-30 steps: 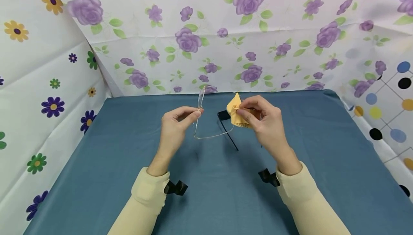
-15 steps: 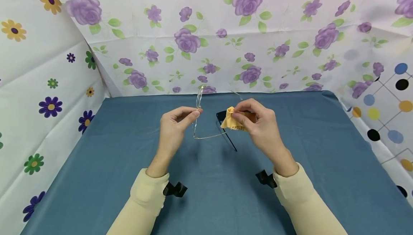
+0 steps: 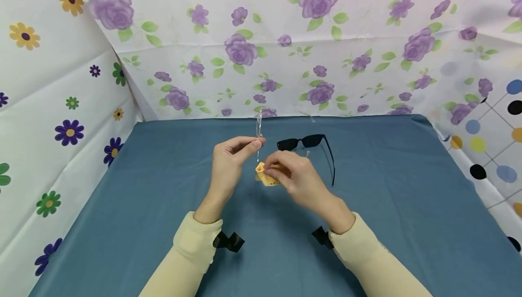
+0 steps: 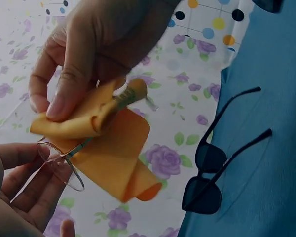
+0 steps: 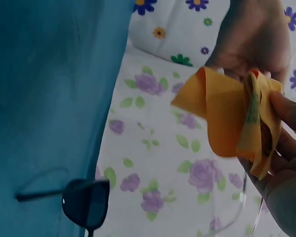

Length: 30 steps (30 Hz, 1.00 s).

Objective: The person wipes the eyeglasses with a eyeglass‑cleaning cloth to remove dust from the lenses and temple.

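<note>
My left hand (image 3: 229,163) pinches a pair of thin-rimmed clear eyeglasses (image 3: 258,125) between thumb and fingers. The eyeglasses are raised above the table and seen nearly edge-on in the head view. Just below and to the right of that grip, my right hand (image 3: 302,181) holds a folded yellow cloth (image 3: 265,177) with thumb and fingertips. From the left wrist, the cloth (image 4: 113,158) appears wrapped around a slim temple arm beside the round lenses (image 4: 48,152). Its dangling part hangs loose. Much of that temple is hidden by the cloth and fingers.
Black sunglasses (image 3: 312,141) lie with temples unfolded on the blue tablecloth (image 3: 391,184), behind and to the right of my right hand. Floral sheeting (image 3: 285,79) rises along the table's far edge. A black strap piece sits at each cuff.
My right hand has carried the yellow cloth left and slightly down, to just below my left hand. The sunglasses are now largely uncovered. My left hand keeps its grip with little movement.
</note>
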Each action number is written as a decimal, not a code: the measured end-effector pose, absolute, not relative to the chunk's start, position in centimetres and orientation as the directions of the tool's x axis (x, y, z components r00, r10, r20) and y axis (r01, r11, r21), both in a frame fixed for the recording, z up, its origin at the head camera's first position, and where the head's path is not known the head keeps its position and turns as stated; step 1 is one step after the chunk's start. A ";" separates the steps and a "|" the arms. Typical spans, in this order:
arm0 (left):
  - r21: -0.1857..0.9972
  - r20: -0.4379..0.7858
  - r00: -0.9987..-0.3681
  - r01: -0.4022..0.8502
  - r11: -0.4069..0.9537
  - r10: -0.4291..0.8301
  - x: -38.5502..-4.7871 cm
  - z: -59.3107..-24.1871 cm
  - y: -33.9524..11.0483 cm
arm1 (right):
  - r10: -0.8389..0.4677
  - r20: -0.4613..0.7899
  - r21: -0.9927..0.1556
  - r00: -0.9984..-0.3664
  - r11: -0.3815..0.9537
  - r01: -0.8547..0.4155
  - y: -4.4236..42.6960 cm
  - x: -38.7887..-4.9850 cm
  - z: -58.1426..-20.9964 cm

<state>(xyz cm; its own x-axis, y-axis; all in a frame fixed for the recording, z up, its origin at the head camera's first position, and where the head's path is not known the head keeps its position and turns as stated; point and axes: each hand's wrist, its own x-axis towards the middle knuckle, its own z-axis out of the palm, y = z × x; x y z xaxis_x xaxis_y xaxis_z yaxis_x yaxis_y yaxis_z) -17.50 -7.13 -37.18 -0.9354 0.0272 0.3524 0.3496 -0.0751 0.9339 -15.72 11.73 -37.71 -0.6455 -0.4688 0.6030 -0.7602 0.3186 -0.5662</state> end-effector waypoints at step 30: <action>0.951 0.303 -0.953 0.302 -0.058 0.012 -18.1 -36.9 -8.7 | -0.607 0.642 -0.228 -0.468 0.432 -0.873 12.0 -15.7 -37.8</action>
<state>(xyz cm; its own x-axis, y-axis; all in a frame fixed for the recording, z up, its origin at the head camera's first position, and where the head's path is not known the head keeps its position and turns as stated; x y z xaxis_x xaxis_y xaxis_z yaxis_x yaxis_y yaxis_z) -18.12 -8.71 -36.92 -0.9528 0.0121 0.3034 0.3023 -0.0577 0.9515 -15.72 11.96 -37.79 -0.4682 -0.6073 0.6418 -0.8727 0.4316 -0.2282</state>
